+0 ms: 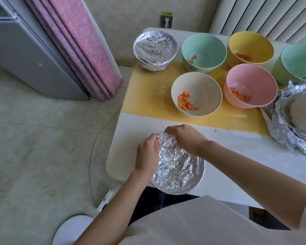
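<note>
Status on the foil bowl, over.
Left hand and right hand grip foil-wrapped bowl, far rim. Bowl at table near edge. Nothing in the way.

Soft, even daylight, faint shadows, foil glinting, slight blur, edges bent wide-angle.

Low in the middle of the frame, the foil-covered bowl keeps its contents from me, since the crinkled sheet covers its whole mouth. The fingertips of my right hand curl over its far rim and out of sight, and my left hand hides the rim's left side. A second foiled bowl at upper middle is covered the same way. At the right edge, a green bowl and a stack of white bowls sitting in loose foil are cut off. The yellow label above the wall socket is too small to read.
</note>
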Motion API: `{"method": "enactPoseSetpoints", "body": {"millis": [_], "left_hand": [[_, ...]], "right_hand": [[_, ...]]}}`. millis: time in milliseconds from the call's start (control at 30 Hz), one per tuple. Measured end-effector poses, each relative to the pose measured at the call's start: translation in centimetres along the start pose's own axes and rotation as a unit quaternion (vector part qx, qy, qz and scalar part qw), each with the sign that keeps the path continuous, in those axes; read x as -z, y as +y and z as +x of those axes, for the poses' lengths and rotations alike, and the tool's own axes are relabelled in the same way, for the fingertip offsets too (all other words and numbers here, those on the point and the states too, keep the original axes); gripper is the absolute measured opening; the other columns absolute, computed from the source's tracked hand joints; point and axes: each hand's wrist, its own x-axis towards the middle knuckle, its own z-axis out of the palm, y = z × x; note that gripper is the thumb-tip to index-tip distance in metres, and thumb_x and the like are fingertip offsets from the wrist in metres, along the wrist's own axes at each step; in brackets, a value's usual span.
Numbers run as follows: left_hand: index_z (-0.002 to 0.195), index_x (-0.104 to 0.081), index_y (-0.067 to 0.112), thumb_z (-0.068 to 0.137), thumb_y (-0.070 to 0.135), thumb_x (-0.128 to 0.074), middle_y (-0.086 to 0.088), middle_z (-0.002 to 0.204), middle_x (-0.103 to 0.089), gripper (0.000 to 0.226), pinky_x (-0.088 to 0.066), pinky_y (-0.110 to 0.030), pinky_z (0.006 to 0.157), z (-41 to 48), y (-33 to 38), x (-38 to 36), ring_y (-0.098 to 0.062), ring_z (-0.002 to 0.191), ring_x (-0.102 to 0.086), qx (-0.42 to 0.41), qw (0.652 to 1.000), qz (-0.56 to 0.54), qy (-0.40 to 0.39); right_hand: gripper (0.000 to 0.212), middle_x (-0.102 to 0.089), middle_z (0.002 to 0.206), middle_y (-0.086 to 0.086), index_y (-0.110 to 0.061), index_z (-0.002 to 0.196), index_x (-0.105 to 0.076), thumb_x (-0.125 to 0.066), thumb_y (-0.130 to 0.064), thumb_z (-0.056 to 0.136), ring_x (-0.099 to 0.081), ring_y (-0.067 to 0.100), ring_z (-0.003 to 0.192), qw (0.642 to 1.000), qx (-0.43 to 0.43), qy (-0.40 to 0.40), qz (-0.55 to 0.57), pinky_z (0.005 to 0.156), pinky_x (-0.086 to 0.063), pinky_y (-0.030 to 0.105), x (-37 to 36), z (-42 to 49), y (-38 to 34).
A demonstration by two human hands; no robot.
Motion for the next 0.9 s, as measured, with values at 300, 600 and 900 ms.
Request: {"method": "enactPoseSetpoints", "body": {"millis": [300, 600, 900], "left_hand": [[0.104, -0.063, 0.002, 0.095, 0.007, -0.048, -0.014, 0.080, -0.068, 0.018, -0.036, -0.020, 0.059, -0.3, -0.2, -0.2, -0.025, 0.074, -0.065, 0.006, 1.000, 0.008, 0.007], [0.108, -0.055, 0.006, 0.097, 0.011, -0.041, -0.012, 0.079, -0.062, 0.018, -0.035, -0.032, 0.058, -1.2, -0.4, -0.1, -0.029, 0.072, -0.058, 0.044, 0.998, -0.010, 0.032], [0.105, -0.061, 0.006, 0.098, 0.012, -0.040, -0.009, 0.077, -0.062, 0.023, -0.038, -0.033, 0.070, -0.2, -0.3, -0.1, -0.035, 0.079, -0.055, 0.035, 0.999, 0.001, 0.015]], "right_hand": [[0.054, -0.065, 0.105, 0.010, -0.012, 0.121, -0.056, -0.041, 0.012, 0.076, -0.058, 0.029, 0.089, 0.999, -0.006, -0.048, -0.008, 0.071, -0.044, 0.035, 0.1, 1.0, -0.7], [0.033, -0.066, 0.113, 0.004, -0.012, 0.119, -0.059, -0.043, -0.001, 0.093, -0.060, 0.024, 0.102, 0.996, -0.035, 0.026, 0.075, 0.081, -0.041, 0.027, -0.1, 0.0, 0.4], [0.048, -0.063, 0.115, 0.007, -0.014, 0.127, -0.052, -0.042, 0.008, 0.086, -0.060, 0.027, 0.100, 0.999, -0.030, -0.008, 0.005, 0.080, -0.049, 0.037, 0.1, 0.4, -0.1]]}}
